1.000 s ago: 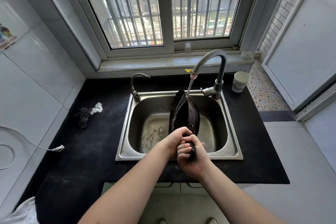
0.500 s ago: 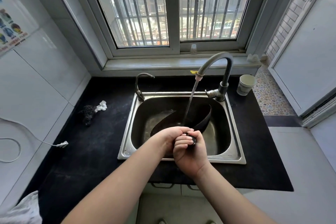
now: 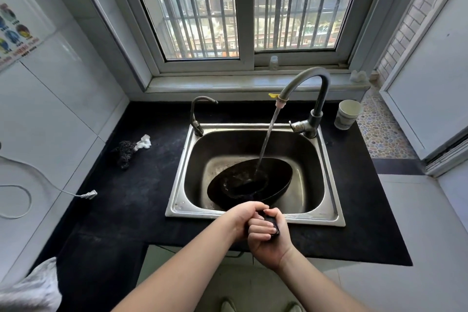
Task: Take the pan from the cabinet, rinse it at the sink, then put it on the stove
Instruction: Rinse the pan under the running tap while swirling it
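A black pan (image 3: 250, 182) sits low inside the steel sink (image 3: 177, 185), bowl facing up and tilted a little to the left. Water from the tall faucet (image 3: 314, 88) streams into its bowl. Both hands hold the pan's dark handle at the sink's front rim. My left hand (image 3: 240, 218) grips the handle nearer the pan. My right hand (image 3: 268, 233) grips it just behind, fingers curled over the top. Most of the handle is hidden by the fingers.
A small second tap (image 3: 197, 116) stands at the sink's back left. A paper cup (image 3: 347, 114) stands on the black counter (image 3: 121, 200) at the back right. A steel scourer with a white scrap (image 3: 129, 149) and a white cable plug (image 3: 90, 194) lie left.
The pan has turned from standing on edge under the stream to lying bowl-up low in the sink. Both hands kept their grip on the handle.
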`<state>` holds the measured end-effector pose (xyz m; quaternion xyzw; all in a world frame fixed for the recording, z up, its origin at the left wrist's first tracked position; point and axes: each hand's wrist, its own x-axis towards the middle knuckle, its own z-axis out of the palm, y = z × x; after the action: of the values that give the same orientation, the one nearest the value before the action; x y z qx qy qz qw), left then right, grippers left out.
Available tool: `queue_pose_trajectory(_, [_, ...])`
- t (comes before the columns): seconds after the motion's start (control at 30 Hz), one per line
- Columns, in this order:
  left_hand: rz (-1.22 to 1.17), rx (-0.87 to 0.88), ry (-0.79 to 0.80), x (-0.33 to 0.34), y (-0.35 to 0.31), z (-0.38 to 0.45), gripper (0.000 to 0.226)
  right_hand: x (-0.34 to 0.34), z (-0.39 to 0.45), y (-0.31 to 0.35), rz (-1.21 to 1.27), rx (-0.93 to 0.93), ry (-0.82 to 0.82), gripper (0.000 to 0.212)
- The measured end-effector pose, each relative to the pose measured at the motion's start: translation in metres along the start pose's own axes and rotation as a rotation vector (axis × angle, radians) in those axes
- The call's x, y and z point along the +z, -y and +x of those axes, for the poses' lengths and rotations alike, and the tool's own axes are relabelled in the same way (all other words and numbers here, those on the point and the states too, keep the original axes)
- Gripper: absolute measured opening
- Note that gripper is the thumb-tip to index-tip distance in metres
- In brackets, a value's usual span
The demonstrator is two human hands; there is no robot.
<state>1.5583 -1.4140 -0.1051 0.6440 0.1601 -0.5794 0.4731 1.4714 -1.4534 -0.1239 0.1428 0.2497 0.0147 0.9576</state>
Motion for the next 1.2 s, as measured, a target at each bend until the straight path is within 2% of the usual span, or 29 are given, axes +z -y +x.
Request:
queue_pose_trajectory(0.07, [0.139, -0.045, 0.051, 0.0, 0.002, -0.011, 0.047, -0.006, -0.001, 0.001, -0.039, 0.007, 0.049, 0.02])
queue_pose_trajectory(0.13, [0.046, -0.048, 0.087, -0.003, 0.003, -0.014, 0.046, -0.008, -0.002, 0.003, -0.108, 0.018, 0.062, 0.03])
queue_pose_trajectory(0.2, [0.011, -0.06, 0.172, -0.007, 0.005, -0.012, 0.044, -0.008, -0.007, 0.005, -0.268, 0.016, 0.017, 0.031])
queue_pose_trajectory(0.27, [0.077, -0.033, 0.201, -0.009, 0.013, -0.004, 0.04, -0.011, -0.013, 0.008, -0.489, -0.007, -0.12, 0.026])
queue_pose_trajectory(0.4, [0.064, -0.023, 0.315, -0.011, 0.029, 0.012, 0.024, -0.013, -0.038, 0.015, -0.895, -0.018, -0.405, 0.038])
queue_pose_trajectory(0.5, [0.073, -0.001, 0.306, -0.015, 0.038, 0.023, 0.025, -0.008, -0.053, 0.015, -1.131, -0.036, -0.49, 0.031])
queue_pose_trajectory(0.6, [0.08, -0.006, 0.298, -0.016, 0.041, 0.027, 0.024, -0.012, -0.056, 0.011, -1.184, -0.028, -0.455, 0.024])
queue_pose_trajectory(0.83, [0.014, -0.044, 0.226, -0.042, 0.035, 0.035, 0.036, -0.01, -0.021, -0.024, -1.316, -0.096, -0.504, 0.029])
queue_pose_trajectory(0.97, [0.038, -0.099, 0.259, -0.059, 0.03, 0.036, 0.034, -0.008, -0.002, -0.042, -1.386, -0.138, -0.548, 0.031])
queue_pose_trajectory(1.2, [0.059, -0.014, 0.292, -0.079, 0.034, 0.048, 0.03, -0.006, 0.006, -0.044, -1.461, -0.139, -0.606, 0.046])
